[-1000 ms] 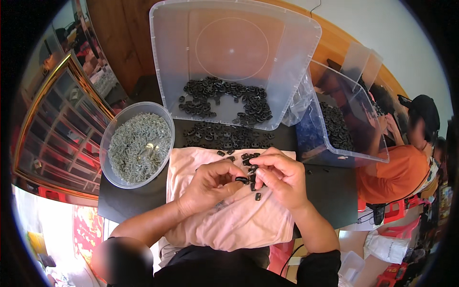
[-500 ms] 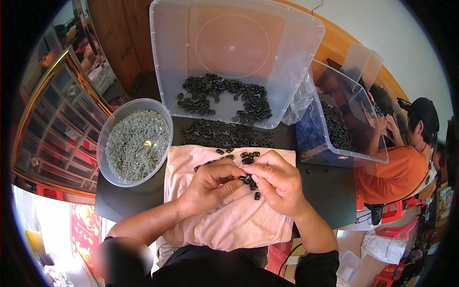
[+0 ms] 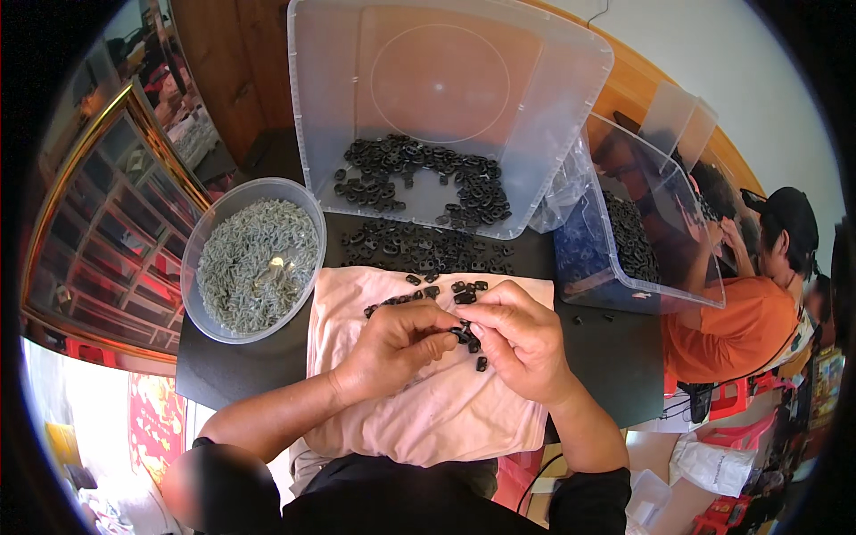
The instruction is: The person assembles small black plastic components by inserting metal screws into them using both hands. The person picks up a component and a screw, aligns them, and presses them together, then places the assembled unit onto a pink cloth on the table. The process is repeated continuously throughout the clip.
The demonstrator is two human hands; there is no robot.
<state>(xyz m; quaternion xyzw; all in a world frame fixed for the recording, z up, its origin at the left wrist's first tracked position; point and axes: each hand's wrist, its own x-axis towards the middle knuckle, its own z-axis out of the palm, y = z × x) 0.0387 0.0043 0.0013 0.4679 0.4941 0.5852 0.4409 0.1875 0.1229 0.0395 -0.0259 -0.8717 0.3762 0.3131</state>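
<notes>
My left hand [image 3: 399,346] and my right hand [image 3: 522,339] meet over a pink cloth [image 3: 419,419], both closed in a pinch. Between their fingertips is a small black part with holes [image 3: 464,335]; the fingers cover much of it, and other black pieces lie so close that I cannot separate them fully. Another small black piece [image 3: 481,364] rests on the cloth just below my right fingertips. Several more black pieces [image 3: 465,291] lie on the cloth beyond my hands, some partly hidden behind the left one.
A round clear tub [image 3: 259,337] of small grey screw-like pieces stands at left. Behind the cloth, a tipped clear bin [image 3: 446,89] spills black parts [image 3: 419,250] onto the dark table [image 3: 615,357]. Another bin [image 3: 678,299] holds more, near a person in orange [image 3: 736,325].
The whole view has shifted very slightly. My hands stay together at the same spot, still pinching the small black part, with only slight finger movement.
</notes>
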